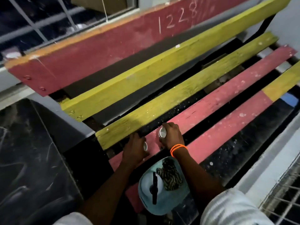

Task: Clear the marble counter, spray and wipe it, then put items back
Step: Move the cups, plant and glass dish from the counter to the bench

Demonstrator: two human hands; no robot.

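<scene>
My right hand [172, 138] grips a small steel cup [162, 132] over the red slat [211, 111] of a painted wooden bench. My left hand [134, 148] grips a second small steel cup [145, 146] at the near end of the same slat. Orange bands circle my right wrist. Between my forearms, on the nearest red slat, stands a pale blue container [162, 187] with a black handle and a patterned cloth [170, 174] on it. The dark marble counter [32, 151] lies to the left of the bench.
The bench has yellow and red slats [162, 101] with dark gaps, and a red backrest [113, 51] with chalked numbers. A barred window [48, 21] is behind it. A wire grille [284, 192] sits low at the right by a pale ledge.
</scene>
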